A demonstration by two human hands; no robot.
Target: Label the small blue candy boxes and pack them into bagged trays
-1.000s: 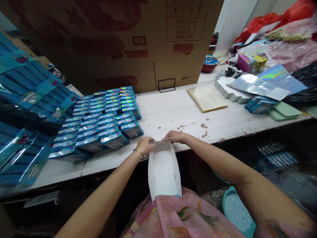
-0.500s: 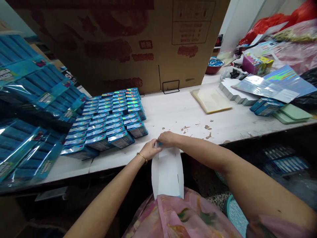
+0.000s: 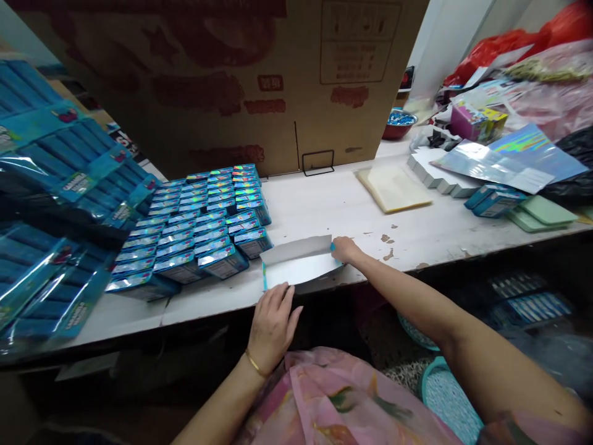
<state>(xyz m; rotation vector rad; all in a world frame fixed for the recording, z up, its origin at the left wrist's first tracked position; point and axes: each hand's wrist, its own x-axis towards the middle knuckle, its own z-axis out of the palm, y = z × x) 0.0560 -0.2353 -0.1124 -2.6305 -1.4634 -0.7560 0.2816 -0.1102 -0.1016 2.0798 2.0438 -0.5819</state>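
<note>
Matt white card tray (image 3: 299,271), glossy blue cartons (image 3: 223,259), chipped white tabletop (image 3: 308,207), matt brown cardboard box (image 3: 287,137)

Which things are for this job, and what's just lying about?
In the job, it seems:
white tray, gripped by the right hand
left hand, beside the tray
blue boxes, maybe

Probably just lying about:
red bag
black bag
pale green sheets

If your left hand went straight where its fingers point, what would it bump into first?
Probably the white box: the left hand points at its near edge, right up close. Whether they touch is hard to tell.
</note>
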